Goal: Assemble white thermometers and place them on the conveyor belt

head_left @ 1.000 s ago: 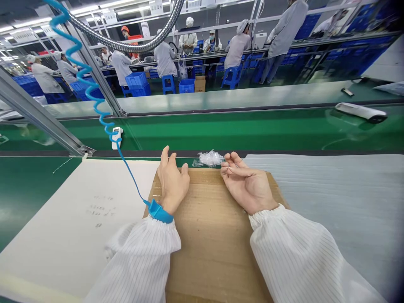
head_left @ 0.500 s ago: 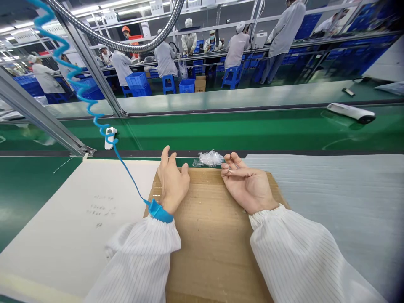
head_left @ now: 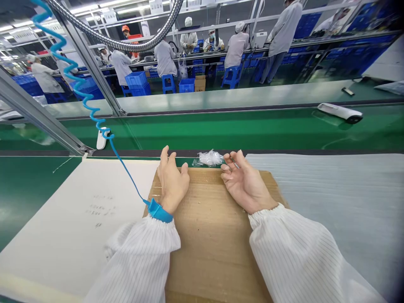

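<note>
My left hand (head_left: pixel 172 179) rests on its edge on a brown cardboard sheet (head_left: pixel 208 235), fingers loosely stretched out and holding nothing. A blue wrist strap (head_left: pixel 160 211) with a coiled blue cord (head_left: pixel 82 90) sits on that wrist. My right hand (head_left: pixel 244 181) lies palm up on the same cardboard, thumb lifted and fingers loosely curled apart. Just beyond the fingertips of both hands lies a small crumpled clear plastic bag (head_left: pixel 210 158), close to the right fingers.
White sheet (head_left: pixel 78 219) left of the cardboard, ribbed foam sheet (head_left: pixel 331 189) on the right. The green conveyor belt (head_left: pixel 236 130) carries a small white device (head_left: pixel 101 139) and a long white device (head_left: pixel 339 112). A slanted metal post (head_left: pixel 41 120) stands left. Workers in the background.
My right thumb has lifted off the fingers and the hand has opened. Both white devices on the belt have moved left. My left hand has stayed still.
</note>
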A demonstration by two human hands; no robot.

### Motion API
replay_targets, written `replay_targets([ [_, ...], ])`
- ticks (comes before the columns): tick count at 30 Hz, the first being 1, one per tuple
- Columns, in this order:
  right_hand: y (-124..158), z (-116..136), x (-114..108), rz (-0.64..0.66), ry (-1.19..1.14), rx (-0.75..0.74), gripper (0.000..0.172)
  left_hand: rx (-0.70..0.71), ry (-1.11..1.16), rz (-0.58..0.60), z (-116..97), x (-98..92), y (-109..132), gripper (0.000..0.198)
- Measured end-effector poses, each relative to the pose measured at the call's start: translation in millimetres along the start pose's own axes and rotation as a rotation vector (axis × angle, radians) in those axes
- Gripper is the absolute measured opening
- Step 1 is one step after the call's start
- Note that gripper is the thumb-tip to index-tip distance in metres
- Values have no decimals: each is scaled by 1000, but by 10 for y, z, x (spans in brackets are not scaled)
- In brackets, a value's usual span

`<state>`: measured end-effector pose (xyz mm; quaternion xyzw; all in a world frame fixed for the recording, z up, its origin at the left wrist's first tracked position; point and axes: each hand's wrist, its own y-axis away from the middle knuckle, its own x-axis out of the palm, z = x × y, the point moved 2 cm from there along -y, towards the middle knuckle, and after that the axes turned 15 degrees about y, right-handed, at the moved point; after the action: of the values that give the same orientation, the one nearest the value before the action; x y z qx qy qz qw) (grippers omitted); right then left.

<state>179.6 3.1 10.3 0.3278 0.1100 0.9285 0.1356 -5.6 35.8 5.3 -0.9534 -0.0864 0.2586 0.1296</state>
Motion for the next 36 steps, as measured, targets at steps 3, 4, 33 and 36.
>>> replay_targets([
  [3,-23,-6,-23,11,-10,8,24,-1,-4,-1,-1,0,-2,46],
  [4,-28,-9,-29,15,-9,10,22,0,-2,-3,-1,-1,-1,46],
  [33,-27,-12,-21,20,-1,16,21,23,17,-53,-20,1,44,10],
  [36,-21,-8,-12,12,-11,31,19,10,19,-47,-36,-4,42,10],
])
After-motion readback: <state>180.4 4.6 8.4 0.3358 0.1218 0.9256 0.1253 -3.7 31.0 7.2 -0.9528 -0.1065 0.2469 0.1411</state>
